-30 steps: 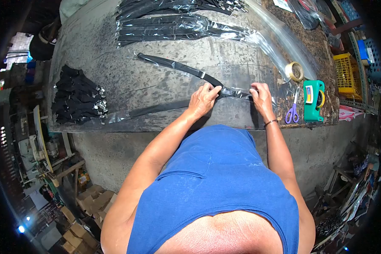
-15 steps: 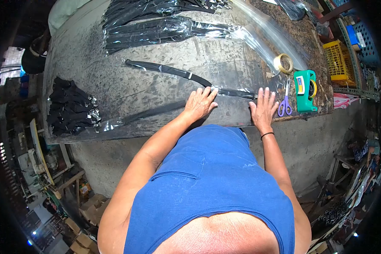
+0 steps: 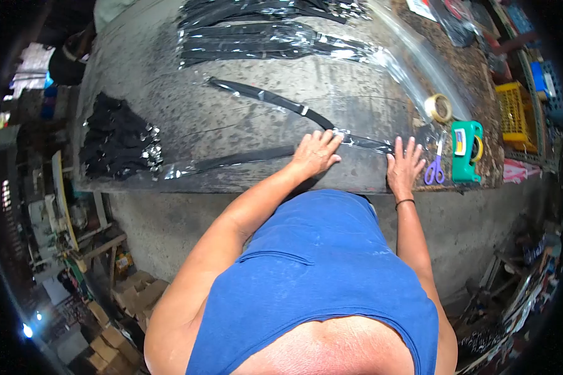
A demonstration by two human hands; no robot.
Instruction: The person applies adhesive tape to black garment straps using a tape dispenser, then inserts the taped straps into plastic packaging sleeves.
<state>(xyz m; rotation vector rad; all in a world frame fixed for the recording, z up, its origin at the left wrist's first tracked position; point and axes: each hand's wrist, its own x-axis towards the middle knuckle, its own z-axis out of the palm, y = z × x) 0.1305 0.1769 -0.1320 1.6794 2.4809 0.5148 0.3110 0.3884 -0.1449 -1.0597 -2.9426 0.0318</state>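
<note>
Black suspenders in clear plastic lie spread in a Y on the table. One strap runs to the upper left, another to the lower left, and a shorter one to the right. My left hand rests flat near the junction, fingers outstretched and touching the straps. At the right end of the short strap, my right hand lies with its fingers spread, touching that end. Purple-handled scissors and a green tape dispenser are just right of it.
Loose black straps with metal clips are heaped at the left. Plastic-wrapped suspenders lie along the back beside long clear plastic sleeves. A tape roll sits above the scissors. A yellow crate stands beyond the right edge.
The camera view has shifted, so the table and its things appear farther right. Both hands stay flat at the same places on the suspenders.
</note>
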